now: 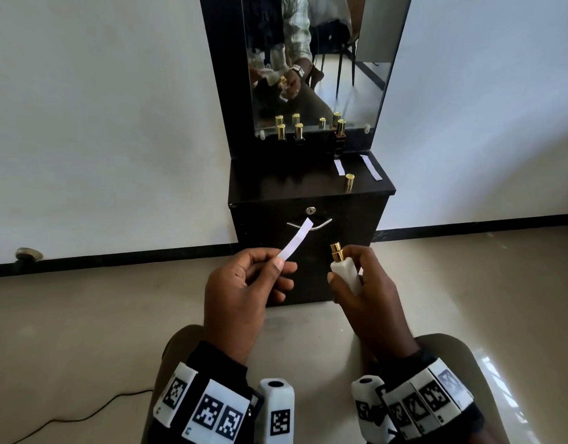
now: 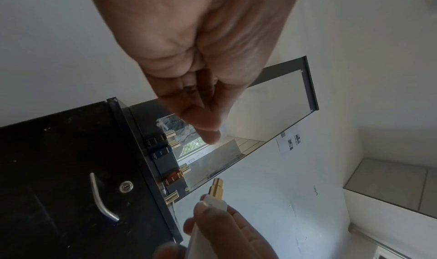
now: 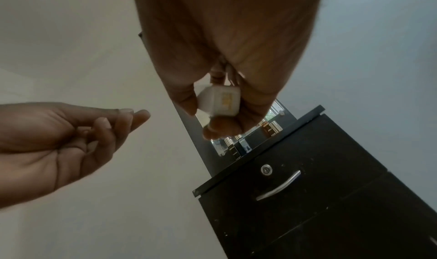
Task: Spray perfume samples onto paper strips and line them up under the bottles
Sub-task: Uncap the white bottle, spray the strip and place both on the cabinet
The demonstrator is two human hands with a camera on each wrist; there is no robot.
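My left hand (image 1: pixel 277 267) pinches the lower end of a white paper strip (image 1: pixel 295 240) between thumb and forefinger; the strip slants up to the right in front of the cabinet. My right hand (image 1: pixel 353 277) grips a white perfume bottle (image 1: pixel 346 272), uncapped, its gold nozzle (image 1: pixel 336 251) pointing up beside the strip. The bottle's square base (image 3: pixel 220 102) shows in the right wrist view. Its gold cap (image 1: pixel 349 182) stands on the black cabinet top (image 1: pixel 276 184). Two white strips (image 1: pixel 339 166) (image 1: pixel 371 167) lie at the top's right end. Three dark gold-capped bottles (image 1: pixel 281 132) (image 1: pixel 299 133) (image 1: pixel 340 136) stand along the mirror.
The black cabinet (image 1: pixel 266 251) has a lock (image 1: pixel 310 211) and a metal handle (image 1: pixel 322 223); a mirror (image 1: pixel 314 59) rises behind it. White walls flank it. A black cable (image 1: pixel 83 415) runs on the floor at lower left. My knees frame the bottom edge.
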